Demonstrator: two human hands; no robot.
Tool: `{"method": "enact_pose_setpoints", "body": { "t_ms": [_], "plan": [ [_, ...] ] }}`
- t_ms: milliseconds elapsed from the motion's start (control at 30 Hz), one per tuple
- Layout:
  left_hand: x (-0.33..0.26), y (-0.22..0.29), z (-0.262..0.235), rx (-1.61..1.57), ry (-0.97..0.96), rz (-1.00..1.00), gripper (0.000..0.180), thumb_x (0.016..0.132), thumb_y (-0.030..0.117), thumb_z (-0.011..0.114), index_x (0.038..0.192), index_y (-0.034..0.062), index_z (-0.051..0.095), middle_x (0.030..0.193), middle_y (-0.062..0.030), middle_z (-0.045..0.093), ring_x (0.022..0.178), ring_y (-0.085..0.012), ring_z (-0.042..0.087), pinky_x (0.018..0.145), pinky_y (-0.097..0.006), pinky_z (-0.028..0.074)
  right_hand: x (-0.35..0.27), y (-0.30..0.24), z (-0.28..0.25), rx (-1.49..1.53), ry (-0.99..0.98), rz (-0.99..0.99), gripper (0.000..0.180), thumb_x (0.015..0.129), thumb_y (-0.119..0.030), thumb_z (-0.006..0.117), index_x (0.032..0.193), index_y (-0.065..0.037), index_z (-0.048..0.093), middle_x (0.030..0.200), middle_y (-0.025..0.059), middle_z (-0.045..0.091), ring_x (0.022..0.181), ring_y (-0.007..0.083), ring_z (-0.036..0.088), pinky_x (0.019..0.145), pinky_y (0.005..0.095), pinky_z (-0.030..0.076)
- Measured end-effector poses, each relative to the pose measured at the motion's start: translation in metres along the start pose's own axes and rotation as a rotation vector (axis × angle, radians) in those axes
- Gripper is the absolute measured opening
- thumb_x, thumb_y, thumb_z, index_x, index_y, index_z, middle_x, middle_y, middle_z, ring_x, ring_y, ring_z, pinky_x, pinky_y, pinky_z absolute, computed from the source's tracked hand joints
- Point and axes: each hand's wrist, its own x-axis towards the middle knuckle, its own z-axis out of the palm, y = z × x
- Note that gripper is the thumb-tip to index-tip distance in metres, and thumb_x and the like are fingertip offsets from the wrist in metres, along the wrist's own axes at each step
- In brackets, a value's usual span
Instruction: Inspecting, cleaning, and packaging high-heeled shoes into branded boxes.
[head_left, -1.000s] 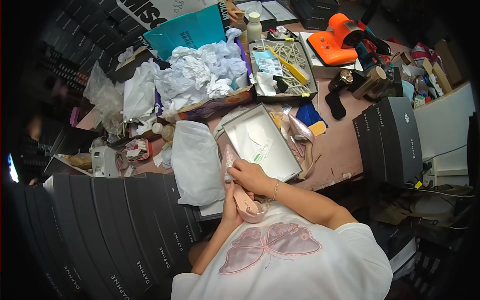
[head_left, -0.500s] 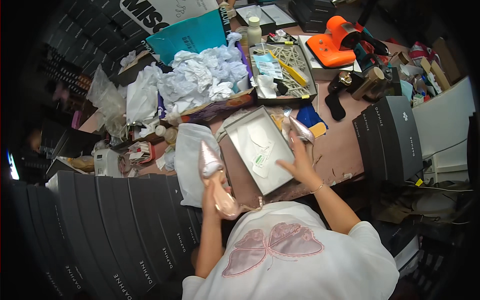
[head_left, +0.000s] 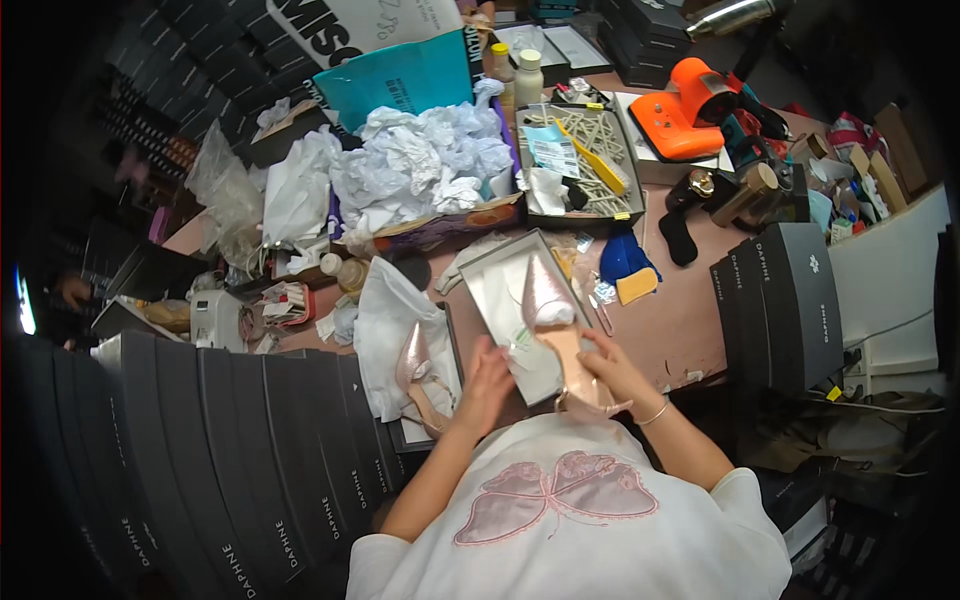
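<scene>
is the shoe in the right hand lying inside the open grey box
Yes, the right hand rests on the pink shoe lying in the open grey box.

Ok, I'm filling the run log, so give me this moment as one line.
left hand: on open shoe box | right hand: holds pink pointed shoe over box | second pink shoe: lying on white bag, untouched

Shoe workshop: stacked shoe boxes (head_left: 250, 470), cluttered workbench (head_left: 690, 320).

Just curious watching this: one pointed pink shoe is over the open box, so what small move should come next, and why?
Probably lower the pink shoe flat into the open box: both hands, right hand and left hand, are at it, toe pointing inward.
</scene>
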Motion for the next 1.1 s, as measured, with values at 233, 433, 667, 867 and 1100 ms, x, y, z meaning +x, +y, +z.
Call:
{"method": "enact_pose_setpoints", "body": {
  "t_ms": [233,433,667,867,1100],
  "plan": [
    [-0.016,-0.001,0.018,-0.345,0.238,-0.122,0.077,0.086,0.070,0.039,0.129,0.0070,0.042,0.120,-0.0137,0.053,0.110,-0.0271,0.053,0.096,-0.044,0.043,0.024,0.003,0.097,-1.129,-0.144,-0.771,0.025,0.078,-0.022,0.067,0.090,-0.006,0.053,0.077,0.0090,0.057,0.068,0.0269,0.061,0.060,0.0372,0.050],
    [-0.019,0.005,0.022,-0.259,0.351,-0.052,0.079,0.085,0.072,0.040,0.132,0.0077,0.040,0.127,-0.0104,0.048,0.117,-0.0262,0.048,0.096,-0.044,0.043,0.053,0.013,0.092,-1.178,-0.329,-0.757,0.023,0.075,-0.021,0.066,0.085,-0.005,0.054,0.081,0.0114,0.060,0.069,0.0313,0.062,0.059,0.0406,0.050],
    [-0.007,0.009,-0.022,-0.387,0.420,-0.121,0.086,0.082,0.077,0.037,0.118,-0.0003,0.051,0.103,-0.0156,0.060,0.091,-0.0279,0.060,0.084,-0.045,0.051,0.141,0.001,0.016,-1.423,-0.220,-0.512,0.036,0.079,-0.029,0.067,0.103,-0.003,0.059,0.105,0.0172,0.060,0.105,0.0356,0.055,0.083,0.0425,0.048],
    [0.010,0.008,-0.006,-0.517,0.250,-0.149,0.090,0.086,0.074,0.028,0.127,-0.0064,0.037,0.109,-0.0223,0.053,0.103,-0.0362,0.058,0.089,-0.045,0.052,0.229,0.039,0.005,-1.918,-0.154,-0.682,0.030,0.081,-0.013,0.057,0.110,-0.006,0.056,0.107,0.0140,0.058,0.110,0.0312,0.051,0.084,0.0459,0.045],
    [0.016,0.002,-0.013,-0.544,0.280,-0.161,0.094,0.086,0.075,0.027,0.129,-0.0090,0.035,0.115,-0.0250,0.052,0.107,-0.0363,0.056,0.091,-0.043,0.051,0.188,0.042,-0.012,-1.847,-0.058,-0.752,0.027,0.080,-0.009,0.052,0.107,-0.010,0.056,0.103,0.0126,0.057,0.104,0.0285,0.052,0.079,0.0437,0.045]
  ]
}}
